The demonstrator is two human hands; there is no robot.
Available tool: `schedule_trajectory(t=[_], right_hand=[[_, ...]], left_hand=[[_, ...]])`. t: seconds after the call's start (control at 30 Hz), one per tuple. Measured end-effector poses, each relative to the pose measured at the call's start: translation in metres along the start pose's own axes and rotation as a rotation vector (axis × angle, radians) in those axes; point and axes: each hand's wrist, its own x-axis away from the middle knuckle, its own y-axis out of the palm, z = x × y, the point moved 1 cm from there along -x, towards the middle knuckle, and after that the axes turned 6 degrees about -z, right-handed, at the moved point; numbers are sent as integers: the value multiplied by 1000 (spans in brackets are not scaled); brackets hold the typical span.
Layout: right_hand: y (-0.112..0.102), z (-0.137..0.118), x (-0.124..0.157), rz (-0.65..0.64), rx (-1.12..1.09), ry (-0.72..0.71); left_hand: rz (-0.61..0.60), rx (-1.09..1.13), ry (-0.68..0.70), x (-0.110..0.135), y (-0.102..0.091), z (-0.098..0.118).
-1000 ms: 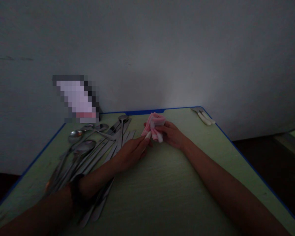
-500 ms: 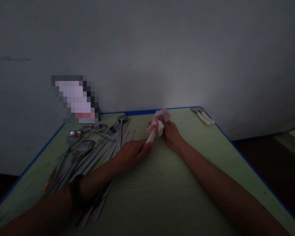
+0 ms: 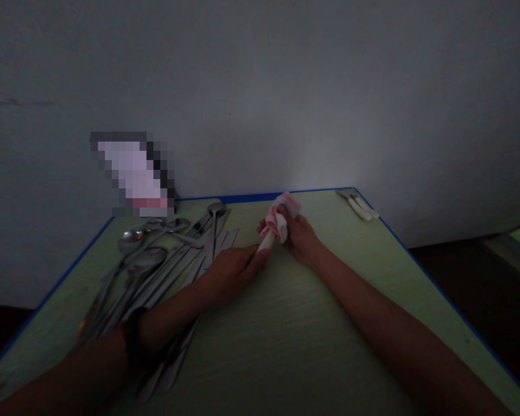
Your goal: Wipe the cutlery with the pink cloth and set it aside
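Observation:
Over the middle of the table, my left hand (image 3: 236, 270) is closed around the pale handle (image 3: 267, 240) of a utensil. Its far end is hidden under a crumpled pink-and-white cloth (image 3: 277, 221), so I cannot tell what kind of utensil it is. My right hand (image 3: 302, 236) grips that cloth around the utensil, thumb on top. Left of my left hand and partly beneath its forearm lies a loose pile of metal cutlery (image 3: 173, 271), with several spoons and long flat handles.
White-handled utensils (image 3: 359, 207) lie at the table's back right corner. A blurred-out upright object (image 3: 132, 173) with a bright face leans at the back left. The pale green table (image 3: 260, 352) has a blue edge and meets a grey wall (image 3: 260, 98).
The cloth has shifted slightly and its folds lie differently under my right hand. My left hand keeps its hold on the handle, almost still.

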Motion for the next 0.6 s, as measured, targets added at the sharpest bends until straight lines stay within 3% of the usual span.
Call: schedule_trajectory(t=[0.13,0.2,0.43,0.6], right_hand=[[-3,6,-2,186,63,-117],[-5,7,-3,219,85,-159],[-3,8,-1,97,277,-108],[-1,6,1,114,517,-42]], left_hand=[[-4,18,-12,-1,-2,1],[-17,14,-10,0,-2,2],[-13,18,-9,0,-1,-1],[-12,-20,-17,-1,0,-3]])
